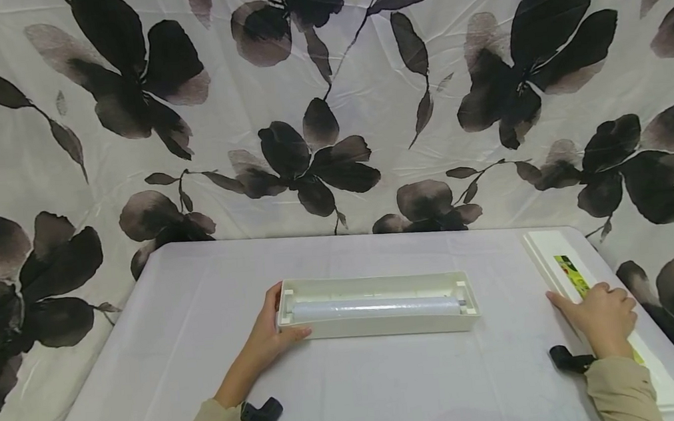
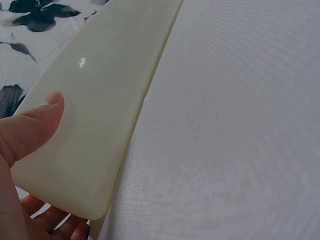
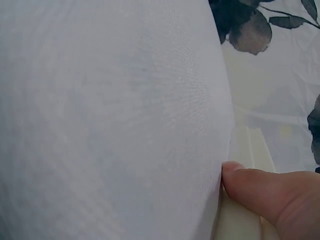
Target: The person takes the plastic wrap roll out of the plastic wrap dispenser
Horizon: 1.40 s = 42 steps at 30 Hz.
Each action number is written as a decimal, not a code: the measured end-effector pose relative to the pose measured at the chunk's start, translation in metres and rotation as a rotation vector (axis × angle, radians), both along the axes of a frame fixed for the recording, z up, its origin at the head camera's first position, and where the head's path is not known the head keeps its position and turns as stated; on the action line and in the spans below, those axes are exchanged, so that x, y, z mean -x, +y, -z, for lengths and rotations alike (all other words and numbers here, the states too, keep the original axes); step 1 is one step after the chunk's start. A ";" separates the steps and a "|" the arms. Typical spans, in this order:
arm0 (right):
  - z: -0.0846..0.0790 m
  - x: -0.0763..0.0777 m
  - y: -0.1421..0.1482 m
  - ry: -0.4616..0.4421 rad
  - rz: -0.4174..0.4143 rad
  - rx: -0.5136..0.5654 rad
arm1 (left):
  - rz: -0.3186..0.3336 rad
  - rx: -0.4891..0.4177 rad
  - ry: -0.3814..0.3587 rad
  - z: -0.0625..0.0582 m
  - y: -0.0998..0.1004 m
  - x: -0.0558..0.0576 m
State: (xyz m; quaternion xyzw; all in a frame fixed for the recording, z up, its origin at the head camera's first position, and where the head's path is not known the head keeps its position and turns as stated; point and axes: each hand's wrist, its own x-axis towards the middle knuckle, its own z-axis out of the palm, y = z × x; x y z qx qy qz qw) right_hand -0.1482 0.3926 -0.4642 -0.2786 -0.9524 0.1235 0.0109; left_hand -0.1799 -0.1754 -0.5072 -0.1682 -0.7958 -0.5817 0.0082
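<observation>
Plainly, the left hand (image 1: 270,330) grips the left end of an uncovered white box (image 1: 383,327) at mid-table, a pale roll (image 1: 375,308) inside; the right hand (image 1: 606,317) grasps a long white panel (image 1: 658,375) along the table's (image 1: 419,390) right edge, floral cloth (image 1: 395,118) behind.

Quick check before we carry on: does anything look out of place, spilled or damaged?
Nothing stands out. The roll sits lengthwise inside the open box, which the left hand grips at one end; the white panel under the right hand lies near the table's right edge. No spill or damage shows.
</observation>
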 end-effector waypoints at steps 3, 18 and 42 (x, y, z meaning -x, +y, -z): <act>0.002 -0.001 0.000 0.019 -0.004 0.000 | 0.003 -0.004 0.001 -0.001 0.000 0.000; 0.004 -0.007 -0.004 0.039 0.032 0.002 | 0.000 0.013 -0.009 -0.001 -0.001 0.000; -0.024 -0.005 -0.014 0.120 0.017 0.140 | -0.004 0.014 -0.006 0.000 0.000 0.000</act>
